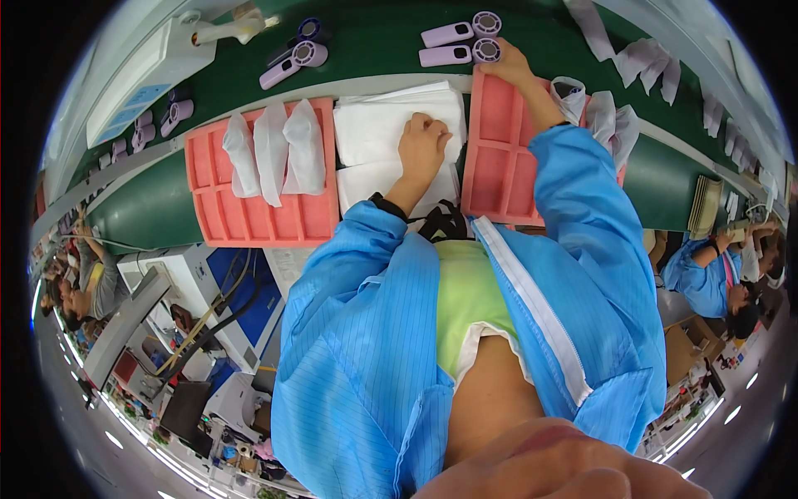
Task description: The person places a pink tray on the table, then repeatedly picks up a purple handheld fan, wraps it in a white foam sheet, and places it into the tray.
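**Reach toward lilac fan on green belt**

Right hand stretched far forward, at about 1 o'clock from the body, over the top edge of the right pink tray. Fingertips at the round head of the lilac fan, touching it or just beside it. Hard to tell whether closed on it or only laid against it, since the back of the hand hides the grip. Fan itself lying flat on the green belt, handle pointing to 9 o'clock, at roughly 10 o'clock from the right hand. A second fan just beyond it, toward 12 o'clock.

Left hand at 12 o'clock from the body, fingers curled together into a loose fist, resting on the stack of white sheets between the two trays. No sheet visibly pinched in it.

Probably best to take the fan by the round head or by the neck just behind it, and to lift straight up. Better not to drag it, so as not to push the second fan away. Good also to keep the left fist pressing the white stack, so that nothing slides.

Left pink tray at 10 o'clock from the left hand, with three white pouches in its far compartments. More lilac fans further along the belt at 10 o'clock.
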`<state>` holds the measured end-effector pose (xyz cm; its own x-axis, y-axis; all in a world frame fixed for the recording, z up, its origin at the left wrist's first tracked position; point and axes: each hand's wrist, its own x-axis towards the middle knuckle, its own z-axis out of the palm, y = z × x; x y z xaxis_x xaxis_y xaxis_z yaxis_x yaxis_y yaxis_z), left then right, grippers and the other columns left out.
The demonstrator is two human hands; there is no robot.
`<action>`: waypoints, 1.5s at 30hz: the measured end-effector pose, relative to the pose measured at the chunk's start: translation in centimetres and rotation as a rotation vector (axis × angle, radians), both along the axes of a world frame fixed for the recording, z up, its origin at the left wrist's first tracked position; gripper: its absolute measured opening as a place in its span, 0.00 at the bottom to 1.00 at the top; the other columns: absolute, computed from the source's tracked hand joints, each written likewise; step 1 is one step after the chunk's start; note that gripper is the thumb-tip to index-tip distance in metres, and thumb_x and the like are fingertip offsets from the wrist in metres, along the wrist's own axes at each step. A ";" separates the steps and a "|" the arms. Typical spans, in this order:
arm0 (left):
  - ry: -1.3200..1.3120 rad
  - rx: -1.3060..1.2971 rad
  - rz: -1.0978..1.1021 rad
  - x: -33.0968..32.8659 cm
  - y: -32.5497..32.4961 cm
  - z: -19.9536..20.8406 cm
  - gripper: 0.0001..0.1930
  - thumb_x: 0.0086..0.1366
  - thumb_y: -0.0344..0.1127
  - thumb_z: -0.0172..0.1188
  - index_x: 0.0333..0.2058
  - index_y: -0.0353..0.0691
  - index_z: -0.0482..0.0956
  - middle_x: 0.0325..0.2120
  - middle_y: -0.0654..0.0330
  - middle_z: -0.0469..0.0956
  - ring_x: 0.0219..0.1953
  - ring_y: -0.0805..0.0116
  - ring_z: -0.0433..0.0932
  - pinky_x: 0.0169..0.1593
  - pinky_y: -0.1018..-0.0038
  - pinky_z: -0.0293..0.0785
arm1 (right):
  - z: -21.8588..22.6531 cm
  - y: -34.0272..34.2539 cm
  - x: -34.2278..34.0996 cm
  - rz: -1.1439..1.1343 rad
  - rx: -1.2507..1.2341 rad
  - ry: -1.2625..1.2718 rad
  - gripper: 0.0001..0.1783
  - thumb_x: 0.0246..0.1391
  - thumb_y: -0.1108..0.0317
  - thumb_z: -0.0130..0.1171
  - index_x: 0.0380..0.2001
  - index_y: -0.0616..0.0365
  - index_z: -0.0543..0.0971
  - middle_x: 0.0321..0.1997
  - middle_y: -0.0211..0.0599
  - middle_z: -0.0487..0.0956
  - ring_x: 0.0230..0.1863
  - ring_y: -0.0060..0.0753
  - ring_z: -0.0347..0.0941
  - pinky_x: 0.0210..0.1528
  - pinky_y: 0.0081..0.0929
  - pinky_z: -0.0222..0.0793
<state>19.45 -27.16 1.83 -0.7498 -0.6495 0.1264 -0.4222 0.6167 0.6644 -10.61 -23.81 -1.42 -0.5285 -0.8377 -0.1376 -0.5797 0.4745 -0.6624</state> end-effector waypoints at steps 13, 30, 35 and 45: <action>0.020 0.182 0.053 0.1 -1.2 -0.7 0.06 0.50 0.34 0.68 0.26 0.41 0.80 0.31 0.59 0.75 0.34 0.61 0.74 0.37 0.70 0.70 | 11.8 10.4 9.6 -0.287 -0.416 -0.025 0.31 0.32 0.64 0.68 0.43 0.61 0.69 0.41 0.38 0.76 0.43 0.28 0.73 0.48 0.25 0.67; 0.551 0.633 0.030 4.3 -0.6 12.1 0.04 0.56 0.26 0.60 0.31 0.35 0.79 0.24 0.60 0.75 0.27 0.68 0.73 0.30 0.77 0.68 | 13.1 5.2 25.1 -0.067 -0.343 0.020 0.41 0.33 0.74 0.67 0.56 0.60 0.64 0.45 0.47 0.68 0.47 0.48 0.68 0.47 0.36 0.68; 0.509 0.038 -0.185 5.0 1.5 11.8 0.12 0.51 0.24 0.62 0.37 0.38 0.78 0.29 0.58 0.74 0.31 0.61 0.74 0.30 0.73 0.71 | 15.2 5.3 23.9 -0.046 -0.269 0.283 0.43 0.34 0.72 0.67 0.58 0.61 0.62 0.47 0.47 0.68 0.49 0.48 0.68 0.50 0.35 0.66; 0.443 0.171 -0.287 3.2 -2.4 13.7 0.24 0.44 0.27 0.68 0.44 0.45 0.77 0.42 0.57 0.72 0.43 0.57 0.73 0.44 0.66 0.71 | 16.2 7.3 24.2 -0.144 -0.507 -0.239 0.41 0.40 0.65 0.68 0.58 0.65 0.62 0.53 0.46 0.69 0.55 0.40 0.67 0.54 0.32 0.64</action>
<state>22.67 -29.54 15.56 -0.7988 -0.4656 0.3810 0.0900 0.5337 0.8409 13.58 -16.53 14.77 -0.6457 -0.7520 0.1328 -0.3387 0.1262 -0.9324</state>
